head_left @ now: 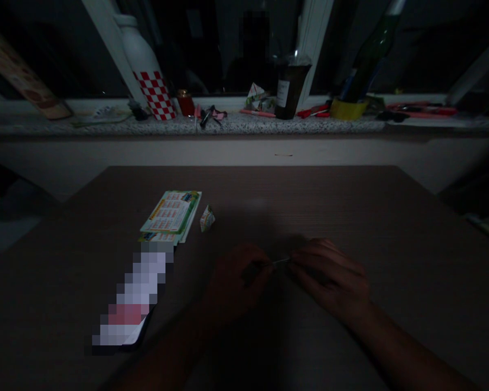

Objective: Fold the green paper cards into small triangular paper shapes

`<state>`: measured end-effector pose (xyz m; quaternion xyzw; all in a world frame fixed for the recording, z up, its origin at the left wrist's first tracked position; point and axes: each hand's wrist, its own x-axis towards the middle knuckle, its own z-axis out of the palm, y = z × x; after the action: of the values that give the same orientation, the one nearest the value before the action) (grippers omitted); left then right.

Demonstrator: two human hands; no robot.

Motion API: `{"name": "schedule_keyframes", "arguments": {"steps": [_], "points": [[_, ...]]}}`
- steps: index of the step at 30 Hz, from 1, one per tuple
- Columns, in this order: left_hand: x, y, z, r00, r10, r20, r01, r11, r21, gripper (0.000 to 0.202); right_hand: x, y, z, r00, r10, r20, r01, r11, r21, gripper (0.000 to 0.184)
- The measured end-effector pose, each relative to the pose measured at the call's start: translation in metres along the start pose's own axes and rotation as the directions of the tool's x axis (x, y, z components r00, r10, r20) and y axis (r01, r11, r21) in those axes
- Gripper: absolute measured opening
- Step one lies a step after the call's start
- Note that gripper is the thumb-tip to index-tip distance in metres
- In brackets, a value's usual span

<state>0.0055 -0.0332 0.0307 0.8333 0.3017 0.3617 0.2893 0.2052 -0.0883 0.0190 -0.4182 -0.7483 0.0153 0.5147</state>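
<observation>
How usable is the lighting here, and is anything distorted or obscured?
Head view: dim overall, the left hand and right hand underlit, with deep shadow between the arms; head view: the checkered bottle leans, likely wide-lens distortion; head view: the phone is pixelated.

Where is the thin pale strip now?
In the head view, the thin pale strip is below and slightly right of centre, between the left hand and right hand.
</observation>
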Motion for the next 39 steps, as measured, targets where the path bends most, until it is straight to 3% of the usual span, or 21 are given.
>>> {"name": "schedule_keyframes", "arguments": {"steps": [6,21,29,34,39], "points": [[0.001,-0.001,0.000,1.000,-0.005,-0.003,0.005,1.000,0.007,0.003,0.002,0.000,0.002,0.999,-0.028,-0.035,0.028,1.000,0.003,0.031],[-0.001,0.000,0.002,1.000,0.024,0.015,-0.024,0.999,0.043,0.006,0.001,-0.001,0.003,1.000,-0.016,0.018,0.015,0.998,0.054,0.022],[0.000,-0.003,-0.008,0.964,0.167,0.209,-0.192,0.976,0.105,0.051,0.003,-0.001,0.001,0.991,-0.082,0.102,0.071,0.992,0.105,0.023],[0.000,-0.012,-0.009,0.962,0.142,0.234,-0.188,0.965,0.185,0.046,0.003,0.002,-0.001,0.974,-0.151,0.169,0.139,0.987,0.080,0.018],[-0.001,-0.015,-0.007,0.937,0.212,0.279,-0.289,0.918,0.273,0.048,0.005,0.001,-0.003,0.960,-0.168,0.225,0.156,0.985,0.072,0.014]]}}
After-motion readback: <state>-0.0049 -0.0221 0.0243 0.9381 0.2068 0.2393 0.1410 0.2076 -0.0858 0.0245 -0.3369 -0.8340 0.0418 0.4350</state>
